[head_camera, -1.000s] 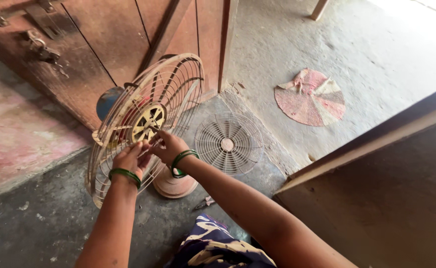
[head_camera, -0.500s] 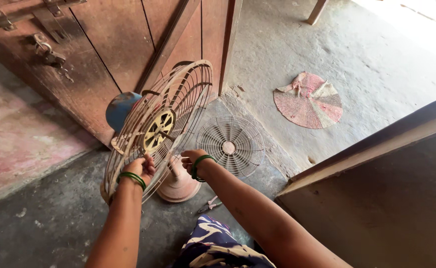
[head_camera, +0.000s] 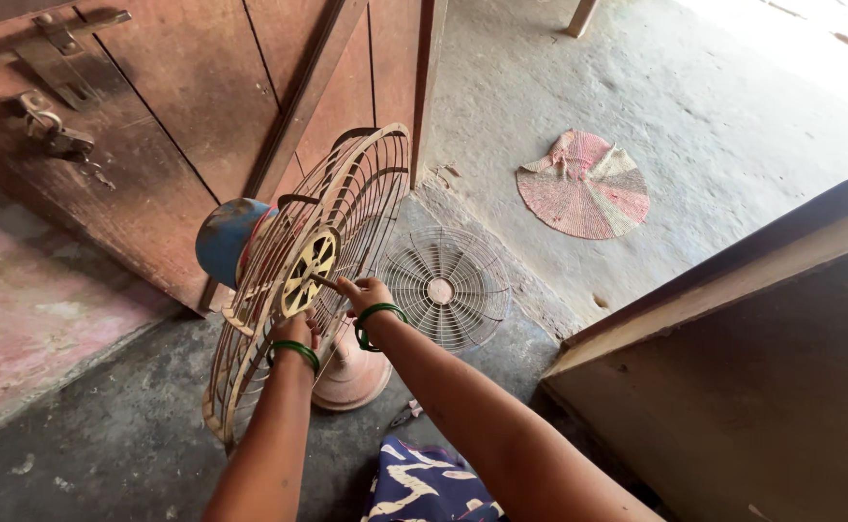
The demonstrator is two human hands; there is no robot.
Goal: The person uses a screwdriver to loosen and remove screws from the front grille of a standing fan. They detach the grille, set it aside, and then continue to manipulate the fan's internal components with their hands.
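The pedestal fan (head_camera: 298, 290) stands on the concrete floor (head_camera: 105, 435) just in front of the wooden door (head_camera: 201, 106), its round pink base (head_camera: 351, 372) resting flat. The fan head is tilted, with the cream wire guard (head_camera: 346, 203) facing the person and the blue motor housing (head_camera: 226, 237) behind it, toward the door. A yellow hub cap (head_camera: 306, 271) sits at the centre of the guard.

The left hand (head_camera: 293, 333) is at the lower part of the guard, fingers curled against the wires; the exact grip is partly hidden by the wrist. A green bangle (head_camera: 294, 350) circles the left wrist. The right hand (head_camera: 364, 292) is just beside the hub cap, fingers pinched together on a thin rod-like part that leads to the hub; what that part is cannot be told. A green bangle (head_camera: 377, 317) also sits on the right wrist.

A second, detached fan grille (head_camera: 443, 290) lies flat on the floor just beyond the base, toward the doorway. A round woven hand fan (head_camera: 583, 186), pink and pale, lies well apart on the lighter floor past the door's edge. A metal latch (head_camera: 52, 130) hangs on the door at upper left. Patterned blue cloth (head_camera: 424, 483) shows at the bottom edge.
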